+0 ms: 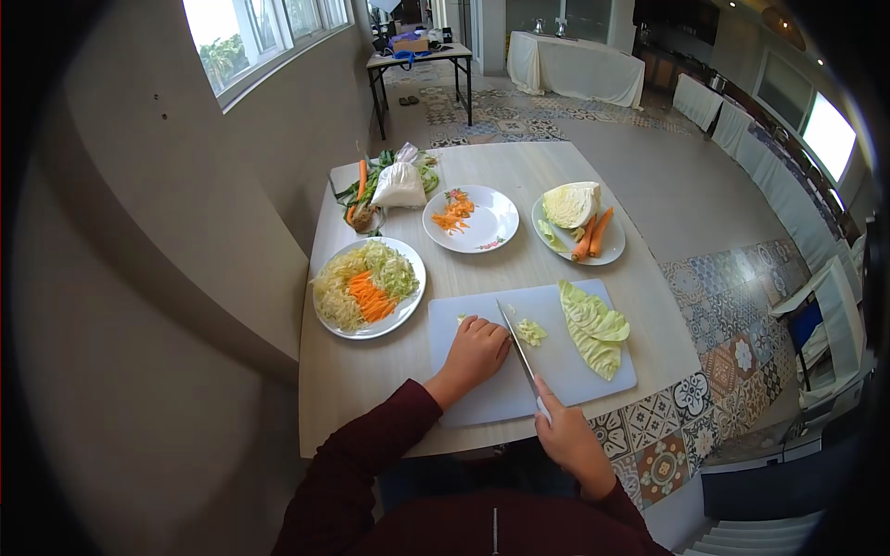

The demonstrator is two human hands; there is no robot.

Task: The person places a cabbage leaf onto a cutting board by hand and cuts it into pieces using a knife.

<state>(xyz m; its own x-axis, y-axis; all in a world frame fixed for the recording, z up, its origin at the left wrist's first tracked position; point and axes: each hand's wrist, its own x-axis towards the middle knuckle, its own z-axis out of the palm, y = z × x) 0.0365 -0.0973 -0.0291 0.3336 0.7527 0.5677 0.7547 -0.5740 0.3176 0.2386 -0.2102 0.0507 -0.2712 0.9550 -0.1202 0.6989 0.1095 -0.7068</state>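
Note:
My right hand (564,432) is closed round the white handle of a kitchen knife (517,341). Its blade points away from me over the white cutting board (482,403). Left of the blade, my left hand (477,354) rests on the board with fingers curled down over cabbage, mostly hidden; a bit of pale green shows beyond the knuckles. A small heap of shredded cabbage (530,332) lies just right of the blade. Farther right on the board is a large loose cabbage leaf (593,329).
A plate (414,306) of shredded cabbage and carrot stands at the left. Behind the board are a plate (496,227) with carrot shreds and a plate (603,258) with a cut cabbage (570,204) and carrots. A tied bag (400,185) lies beside vegetables at the far left corner.

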